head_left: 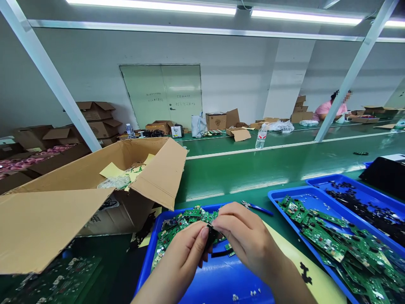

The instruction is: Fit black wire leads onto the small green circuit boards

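Over a blue tray (218, 280), my left hand (185, 249) grips a small black part (210, 237) between thumb and fingers. My right hand (249, 238) is closed in a pinch at the top of that part; what lies between its fingertips is too small and hidden to name. Beneath the hands, a dark strip (221, 253) sticks out. Green circuit boards (174, 232) are heaped at the tray's far end, behind my hands. A few tiny white pieces (253, 292) lie on the tray's near floor.
Blue-handled pliers (257, 207) lie behind the tray. To the right, one blue tray holds circuit boards (335, 245), another black pieces (370, 207). A big open carton (158, 169) stands left. A water bottle (261, 137) and a seated person (330, 109) are farther back.
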`<state>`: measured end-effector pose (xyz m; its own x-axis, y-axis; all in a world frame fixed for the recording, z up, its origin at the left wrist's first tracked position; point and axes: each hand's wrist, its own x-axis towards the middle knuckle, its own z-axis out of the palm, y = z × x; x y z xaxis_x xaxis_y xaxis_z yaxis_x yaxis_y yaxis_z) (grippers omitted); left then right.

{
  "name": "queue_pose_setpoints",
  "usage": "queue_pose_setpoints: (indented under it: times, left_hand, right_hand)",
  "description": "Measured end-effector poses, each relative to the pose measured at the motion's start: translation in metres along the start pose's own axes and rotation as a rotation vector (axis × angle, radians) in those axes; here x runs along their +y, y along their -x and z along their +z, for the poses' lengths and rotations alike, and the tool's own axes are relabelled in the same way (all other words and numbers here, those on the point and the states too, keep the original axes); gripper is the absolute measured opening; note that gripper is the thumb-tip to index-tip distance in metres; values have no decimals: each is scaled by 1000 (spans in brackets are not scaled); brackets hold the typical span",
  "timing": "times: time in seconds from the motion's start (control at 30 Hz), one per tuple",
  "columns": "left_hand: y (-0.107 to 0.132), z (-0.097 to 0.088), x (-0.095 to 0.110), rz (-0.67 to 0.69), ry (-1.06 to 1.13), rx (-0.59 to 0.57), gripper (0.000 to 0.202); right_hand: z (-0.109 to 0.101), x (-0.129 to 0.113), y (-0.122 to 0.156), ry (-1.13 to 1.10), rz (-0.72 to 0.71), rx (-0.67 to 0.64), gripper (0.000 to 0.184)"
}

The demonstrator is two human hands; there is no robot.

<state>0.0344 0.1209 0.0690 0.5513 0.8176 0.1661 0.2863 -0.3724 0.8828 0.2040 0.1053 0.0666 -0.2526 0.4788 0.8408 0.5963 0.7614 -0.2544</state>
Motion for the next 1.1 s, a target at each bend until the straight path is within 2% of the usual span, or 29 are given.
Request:
queue_pose_setpoints:
  times: [0.13,0.33,0.5,0.57,0.63,0.7,0.77,0.83,0.9,0.97,1.03,1.1]
  left_hand:
    - [-2,-3,1,94,-68,8,36]
    - [-2,-7,3,224,-139,49,27]
    - [-3,-10,-4,286,-235,115,26]
    - [-5,-11,-7,334,-312,179,27]
    - [-8,-12,-11,429,-428,268,29]
    - [-9,-13,-15,579,-575,370,27]
    - [-9,-14,-17,732,-706,459,25]
    - [-9,-14,-18,833,-795,515,24]
    - [-9,-14,-18,894,-831,534,23]
    - [-8,-13,-18,917,-832,544,21]
    - [-7,-13,-18,910,-815,569,23]
    - [-6,-12,-18,907,-788,601,27]
  right_hand:
    - [-2,0,0,-5,34,-125,31]
    - [-5,1,8,-100,2,-2,33]
    - [-10,-5,8,-274,-11,-30,45]
    - [-13,-7,8,-340,13,20,49]
    - [-16,-9,10,-374,53,148,49]
    - [-20,-11,12,-367,96,278,47]
    - [-22,-15,15,-304,117,331,45]
    - [-22,-20,16,-199,81,299,48]
    - [-19,-25,15,-93,-6,201,49]
    - [-14,-27,12,-9,-34,93,45]
    - [-7,-26,9,23,68,36,37]
    - [-1,-22,6,-30,241,30,26]
